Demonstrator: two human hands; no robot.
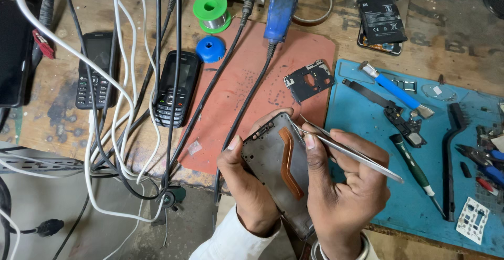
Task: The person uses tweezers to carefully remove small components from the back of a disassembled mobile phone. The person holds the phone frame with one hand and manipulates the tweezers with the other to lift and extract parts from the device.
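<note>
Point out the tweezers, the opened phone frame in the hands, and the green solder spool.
tweezers [349, 152], head view, middle of the steel arms.
opened phone frame [270, 152], head view, bare grey inner plate.
green solder spool [212, 11], head view, top flange.

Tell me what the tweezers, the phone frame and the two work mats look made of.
Tweezers: bare metal, going by the silver shine. Phone frame: probably dull grey metal, crossed by an orange flex ribbon, likely plastic film. Red mat and blue mat: matte, probably silicone or rubber.
</note>
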